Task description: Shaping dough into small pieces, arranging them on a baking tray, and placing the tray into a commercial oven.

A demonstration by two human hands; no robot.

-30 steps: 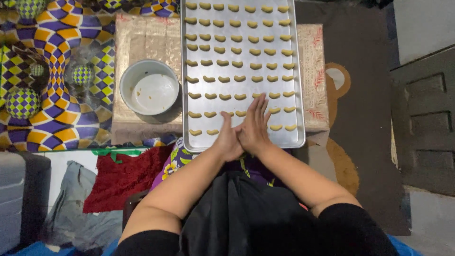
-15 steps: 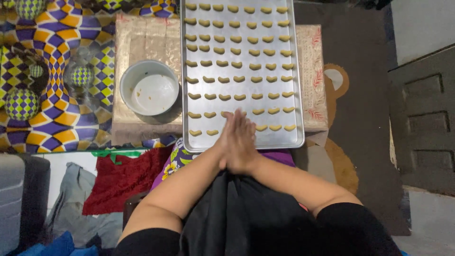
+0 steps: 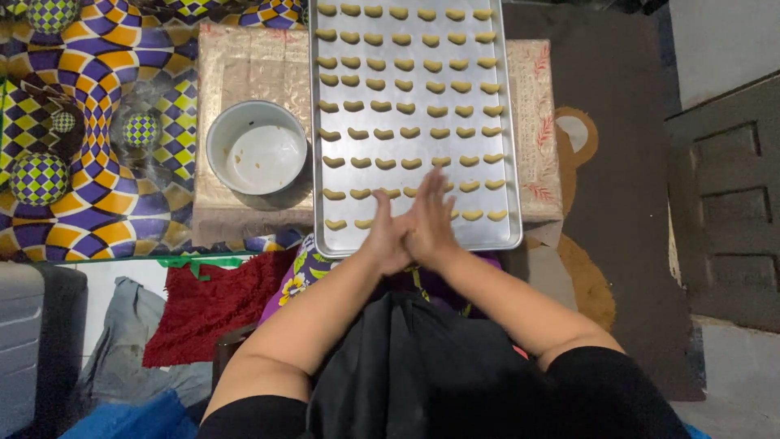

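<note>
Since a moment ago, we see the palms shift from pressed flat together to a crossed rub: our left hand point(image 3: 388, 237) and right hand point(image 3: 431, 223) overlap, fingers straight and touching, gripping nothing that we can see. They hover over the near edge of the metal baking tray point(image 3: 508, 162), covering part of its last row. Rows of small yellow crescent dough pieces point(image 3: 406, 110) fill the tray, evenly spaced.

No packages or signs show; the tray rests on a low tan board point(image 3: 244, 61) with a faint floral print. Just left of the tray stands a white bowl point(image 3: 257, 149), nearly empty. Beyond lies a purple and yellow checkered mat point(image 3: 97, 122). Near our left arm sits a red cloth point(image 3: 203, 305), and to the right a brown bear-shaped rug point(image 3: 581, 142) peeks from under the board.
</note>
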